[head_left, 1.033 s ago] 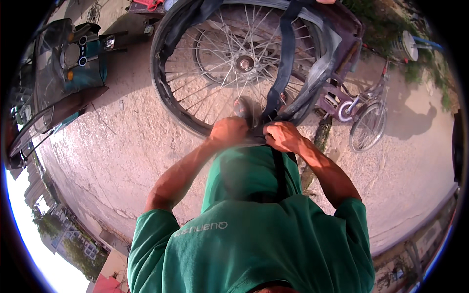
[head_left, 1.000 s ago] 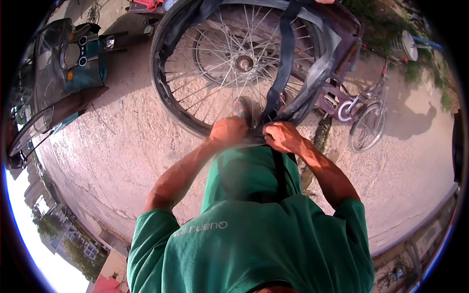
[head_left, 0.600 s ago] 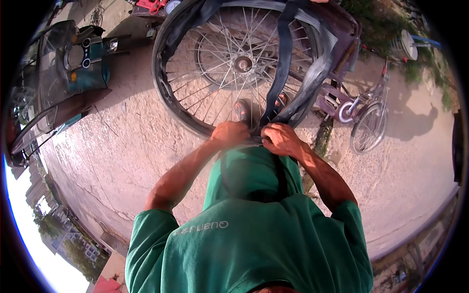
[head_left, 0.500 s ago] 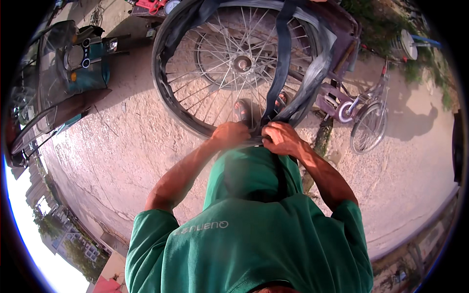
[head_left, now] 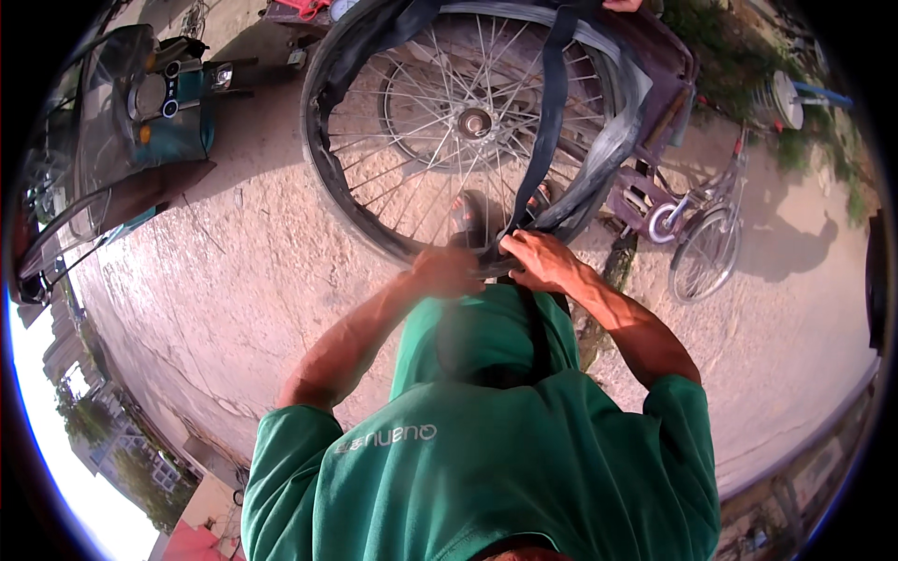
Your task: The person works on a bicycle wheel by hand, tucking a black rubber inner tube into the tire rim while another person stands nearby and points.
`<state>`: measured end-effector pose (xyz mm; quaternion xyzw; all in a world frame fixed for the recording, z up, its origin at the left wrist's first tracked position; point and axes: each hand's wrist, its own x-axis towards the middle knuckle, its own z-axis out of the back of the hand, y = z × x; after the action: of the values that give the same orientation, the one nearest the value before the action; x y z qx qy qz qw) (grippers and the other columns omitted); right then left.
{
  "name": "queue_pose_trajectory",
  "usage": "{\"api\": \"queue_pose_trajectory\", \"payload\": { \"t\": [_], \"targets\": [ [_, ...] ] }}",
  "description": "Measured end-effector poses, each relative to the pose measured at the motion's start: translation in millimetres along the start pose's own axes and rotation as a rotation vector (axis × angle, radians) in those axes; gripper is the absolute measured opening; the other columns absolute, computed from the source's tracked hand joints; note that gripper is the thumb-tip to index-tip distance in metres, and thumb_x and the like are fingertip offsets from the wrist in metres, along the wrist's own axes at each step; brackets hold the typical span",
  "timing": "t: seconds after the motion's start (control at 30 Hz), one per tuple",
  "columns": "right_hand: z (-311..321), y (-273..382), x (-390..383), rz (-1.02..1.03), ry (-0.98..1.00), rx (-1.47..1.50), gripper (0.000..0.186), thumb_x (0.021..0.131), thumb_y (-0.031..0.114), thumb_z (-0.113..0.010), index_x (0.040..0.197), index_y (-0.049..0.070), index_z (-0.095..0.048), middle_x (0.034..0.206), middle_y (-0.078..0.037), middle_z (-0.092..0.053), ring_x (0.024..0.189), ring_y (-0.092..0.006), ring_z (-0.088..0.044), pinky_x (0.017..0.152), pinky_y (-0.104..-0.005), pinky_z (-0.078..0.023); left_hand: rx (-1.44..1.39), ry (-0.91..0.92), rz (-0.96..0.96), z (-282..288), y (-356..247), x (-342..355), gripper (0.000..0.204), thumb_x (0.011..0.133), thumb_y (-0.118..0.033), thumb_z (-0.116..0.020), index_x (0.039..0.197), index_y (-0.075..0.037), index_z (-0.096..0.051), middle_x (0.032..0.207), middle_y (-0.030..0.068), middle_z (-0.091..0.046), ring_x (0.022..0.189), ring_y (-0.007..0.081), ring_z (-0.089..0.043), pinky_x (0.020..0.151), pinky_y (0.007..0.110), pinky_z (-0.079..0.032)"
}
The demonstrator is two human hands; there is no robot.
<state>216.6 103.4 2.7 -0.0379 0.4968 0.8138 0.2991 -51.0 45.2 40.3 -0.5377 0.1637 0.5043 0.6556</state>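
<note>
A spoked bicycle wheel (head_left: pixel 472 122) with a black tyre (head_left: pixel 316 140) stands in front of me at the top middle. A dark inner tube (head_left: pixel 541 122) hangs loose across its spokes, and dark rubber bunches along the right side. My left hand (head_left: pixel 444 276), blurred, is closed at the lower edge of the tyre. My right hand (head_left: pixel 528 252) grips the rubber there, just right of it, where the hanging tube meets the rim. My sandalled feet (head_left: pixel 465 215) show through the spokes.
A teal three-wheeled vehicle (head_left: pixel 173 122) stands at left. At right are a purple bicycle (head_left: pixel 702 248), plants (head_left: pixel 809 159) and a white bucket (head_left: pixel 786 98). Red items (head_left: pixel 295 9) lie at top left. Another person's fingers (head_left: pixel 620 5) show at the top edge. Cracked concrete (head_left: pixel 234 280) surrounds me.
My left hand has shifted down slightly along the lower rim and is blurred. My right hand has edged up a little, still on the rubber. The wheel sits slightly further right in view.
</note>
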Motion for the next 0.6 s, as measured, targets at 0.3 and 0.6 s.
{"api": "queue_pose_trajectory", "payload": {
  "t": [0.3, 0.6],
  "targets": [
    [5, 1, -3, 0.141, -0.090, -0.066, 0.092, 0.084, 0.006, -0.087, 0.164, 0.017, -0.042, 0.130, -0.023, -0.062, 0.118, -0.0475, -0.067, 0.101, -0.0538, -0.059, 0.015, -0.171, 0.063, -15, -5, -9, 0.044, 0.088, -0.041, -0.079, 0.116, -0.008, -0.080, 0.119, 0.0189, -0.078, 0.114, 0.0424, -0.074, 0.099, 0.058, -0.058],
    [10, -3, 9, 0.029, 0.062, -0.271, 0.103, 0.088, 0.018, -0.087, 0.174, 0.025, -0.030, 0.141, -0.024, -0.061, 0.126, -0.0462, -0.063, 0.105, -0.0581, -0.054, -0.013, -0.233, -0.035, -21, 8, -11, 0.039, 0.087, -0.035, -0.079, 0.108, -0.003, -0.077, 0.109, 0.0217, -0.076, 0.106, 0.0443, -0.074, 0.092, 0.057, -0.058]
  ]
}}
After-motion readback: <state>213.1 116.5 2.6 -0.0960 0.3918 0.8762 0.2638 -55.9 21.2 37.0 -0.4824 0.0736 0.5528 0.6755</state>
